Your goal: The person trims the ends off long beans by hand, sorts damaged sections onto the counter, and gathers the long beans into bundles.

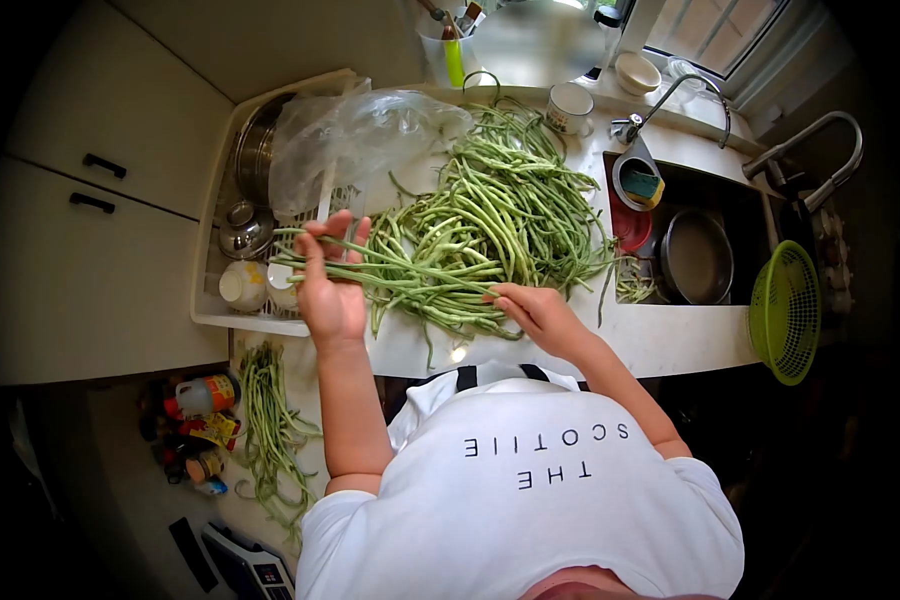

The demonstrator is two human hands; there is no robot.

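Observation:
A large heap of long green beans (500, 205) covers the middle of the white counter (660, 335). My left hand (332, 285) is palm up at the heap's left side, its fingers curled around several long beans (395, 265) that stretch across to the right. At the heap's front edge, my right hand (538, 315) pinches the beans near their right ends, thumb and forefinger together. A smaller pile of beans (270, 430) lies on the lower left counter. Short bean pieces (633, 280) are in the sink's left part.
A dish rack (208, 280) with pots, cups and a plastic bag (355, 140) stands left. On the right are the sink with a dark pan (697, 257), a faucet (820, 150) and a green basket (787, 312). A mug (569, 108) stands behind the heap.

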